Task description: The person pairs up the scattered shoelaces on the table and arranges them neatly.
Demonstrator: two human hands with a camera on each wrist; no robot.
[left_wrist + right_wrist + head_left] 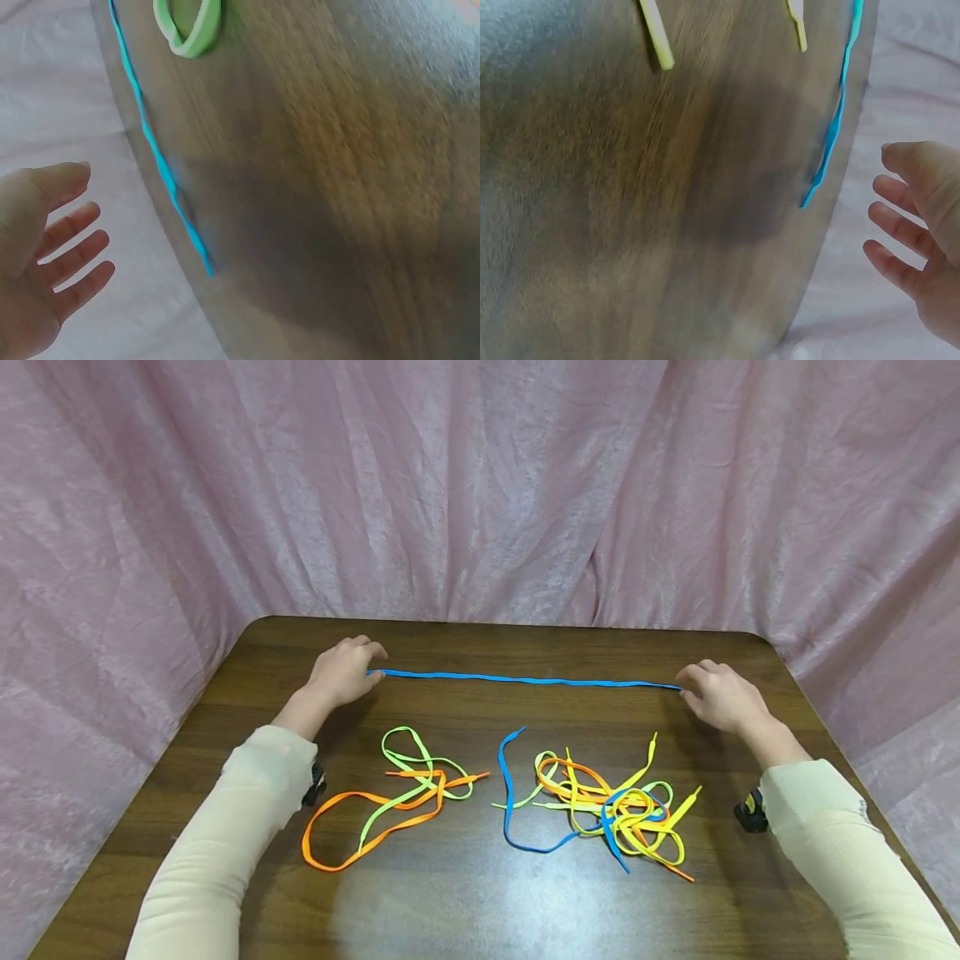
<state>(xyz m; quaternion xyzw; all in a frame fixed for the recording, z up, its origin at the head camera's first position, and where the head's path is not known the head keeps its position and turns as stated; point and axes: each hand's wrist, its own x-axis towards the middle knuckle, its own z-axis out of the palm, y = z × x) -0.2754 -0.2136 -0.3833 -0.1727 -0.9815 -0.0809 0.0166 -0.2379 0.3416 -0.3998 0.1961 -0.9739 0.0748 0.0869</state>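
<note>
A blue shoelace [517, 680] lies stretched nearly straight across the far part of the table. Beside its left end is my left hand [341, 672], its fingers relaxed and spread. In the left wrist view, that lace end [196, 244] rests on the wood, apart from the left hand [45, 247]. My right hand [723, 697] hovers by the opposite end with loosely bent fingers. The right wrist view has the lace tip [810, 196] on the tabletop, a gap between it and the right hand [926, 225]. Neither hand holds anything.
Nearer on the brown table [420, 910], an orange lace [318, 818] and a light green lace [390, 747] lie crossed at left. Right of them, yellow laces [678, 843] tangle with orange, green and blue ones. A pink curtain [480, 493] hangs behind the table's far edge.
</note>
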